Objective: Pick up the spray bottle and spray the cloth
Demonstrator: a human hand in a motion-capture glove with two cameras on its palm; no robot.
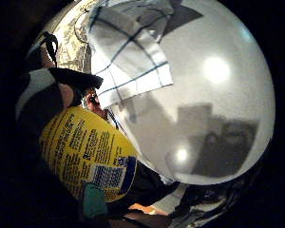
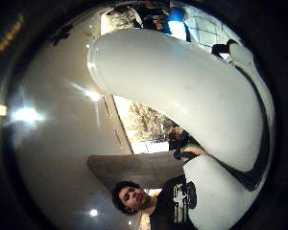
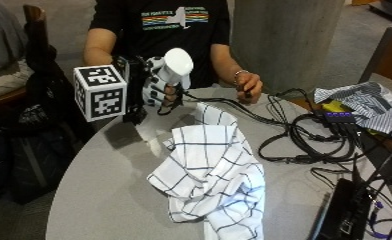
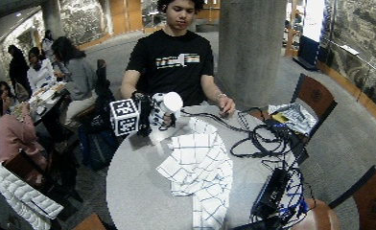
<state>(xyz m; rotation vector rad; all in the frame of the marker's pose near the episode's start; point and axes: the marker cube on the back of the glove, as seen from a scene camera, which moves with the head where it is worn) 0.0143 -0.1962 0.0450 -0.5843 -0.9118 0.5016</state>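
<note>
At the left of the outside view the gloved right hand (image 3: 153,82) wraps its fingers around a white spray bottle (image 3: 174,67) and holds it in the air above the round grey table (image 3: 109,185), its white end tipped toward the cloth. The little-finger palm view shows the bottle's yellow label (image 1: 88,154) close against the palm. Below and to the right, a white cloth with dark checks (image 3: 209,172) lies crumpled on the tabletop. Further right the bare left hand (image 3: 248,87) rests at the table edge beside black cables (image 3: 302,137).
</note>
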